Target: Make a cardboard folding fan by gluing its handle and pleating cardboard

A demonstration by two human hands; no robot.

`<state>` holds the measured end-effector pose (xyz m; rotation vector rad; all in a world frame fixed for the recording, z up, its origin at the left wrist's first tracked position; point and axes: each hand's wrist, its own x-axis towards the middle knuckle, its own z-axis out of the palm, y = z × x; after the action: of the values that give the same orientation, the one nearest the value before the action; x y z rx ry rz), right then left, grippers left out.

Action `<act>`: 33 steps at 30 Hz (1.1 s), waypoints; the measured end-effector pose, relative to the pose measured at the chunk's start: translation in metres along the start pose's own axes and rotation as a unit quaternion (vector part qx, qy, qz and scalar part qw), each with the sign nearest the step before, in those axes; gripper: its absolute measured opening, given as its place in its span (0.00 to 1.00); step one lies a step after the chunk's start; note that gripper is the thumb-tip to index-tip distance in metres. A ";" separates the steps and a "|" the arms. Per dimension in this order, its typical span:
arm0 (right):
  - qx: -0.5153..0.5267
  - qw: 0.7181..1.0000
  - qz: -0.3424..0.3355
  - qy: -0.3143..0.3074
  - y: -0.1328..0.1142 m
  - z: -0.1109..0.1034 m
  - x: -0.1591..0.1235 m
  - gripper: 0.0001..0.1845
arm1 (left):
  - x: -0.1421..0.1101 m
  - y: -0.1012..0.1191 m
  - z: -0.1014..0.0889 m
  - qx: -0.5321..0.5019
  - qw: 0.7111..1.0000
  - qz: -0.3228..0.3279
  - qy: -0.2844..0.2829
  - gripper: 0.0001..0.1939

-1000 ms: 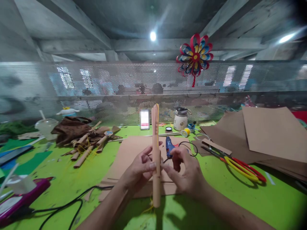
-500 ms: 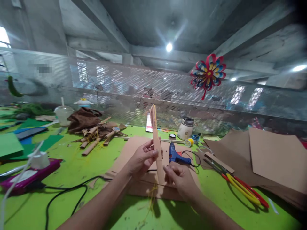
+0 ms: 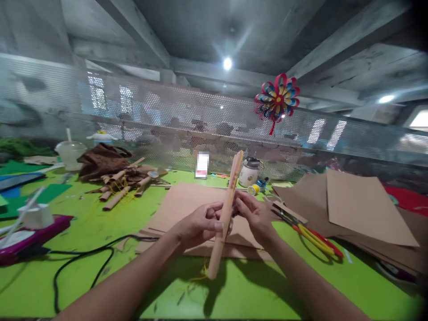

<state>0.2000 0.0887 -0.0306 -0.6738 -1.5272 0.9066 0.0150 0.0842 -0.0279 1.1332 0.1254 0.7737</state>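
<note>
My left hand is closed around a long rolled cardboard tube, which it holds slanted over the table with the upper end leaning right. Yellow thread runs along the upper part of the tube, and loose yellow ends dangle by its lower end. Just right of the tube, my right hand has its thumb and fingers drawn together close to the tube's side. What those fingertips pinch, if anything, is too small to make out. Under both hands lie flat cardboard sheets.
Yellow-and-red-handled scissors and stacked cardboard lie at right. A thread spool sits near a jar. Several cardboard rolls, a purple power strip and its black cable occupy the left.
The tube has tilted, its top swinging right and its lower end coming nearer me. My right hand has risen beside it, and the blue glue gun is now hidden. The view has shifted right.
</note>
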 end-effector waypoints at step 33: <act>0.097 0.994 0.052 0.021 0.006 0.002 0.001 0.12 | 0.002 -0.007 0.008 -0.033 0.999 -0.014 -0.007 0.31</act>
<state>0.1978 0.0923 -0.0356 -0.6301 -1.3562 1.0975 0.0232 0.0776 -0.0295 1.0717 0.1015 0.7402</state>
